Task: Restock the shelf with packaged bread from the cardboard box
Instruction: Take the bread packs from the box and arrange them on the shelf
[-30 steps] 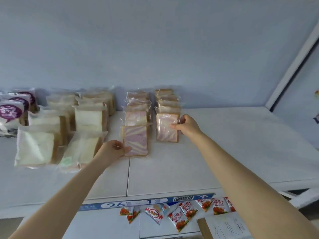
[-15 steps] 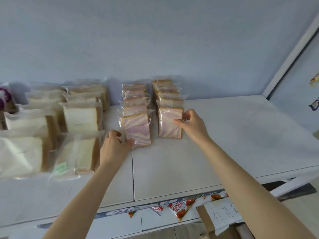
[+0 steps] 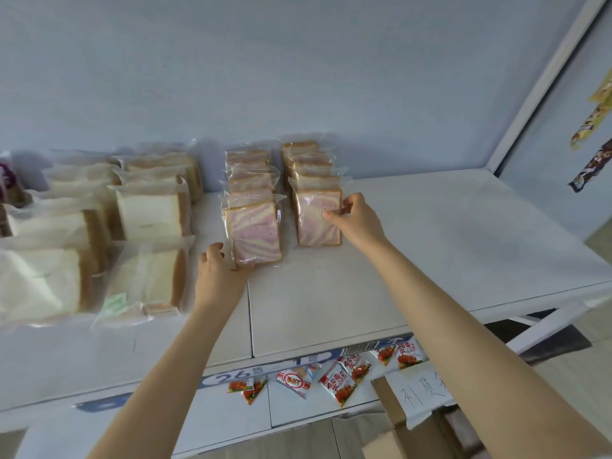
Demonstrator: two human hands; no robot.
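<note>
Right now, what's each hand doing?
Left hand: closed on front pink-swirl bread pack, left row.
Right hand: pinching front pink-swirl bread pack, right row.

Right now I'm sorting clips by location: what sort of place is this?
Probably a small shop aisle. Packaged bread stands in rows on a white shelf, a price label strip runs along its edge, and snack packets fill the shelf below.

The cardboard box [image 3: 427, 435] is cut off by the bottom edge, its inside hidden behind the right arm and a paper note [image 3: 420, 392] whose writing runs under that arm. A purple-labelled pack [image 3: 8, 180] is clipped by the left edge. Hanging snack wrappers [image 3: 592, 127] are cut by the right edge, their print too blurred to read
</note>
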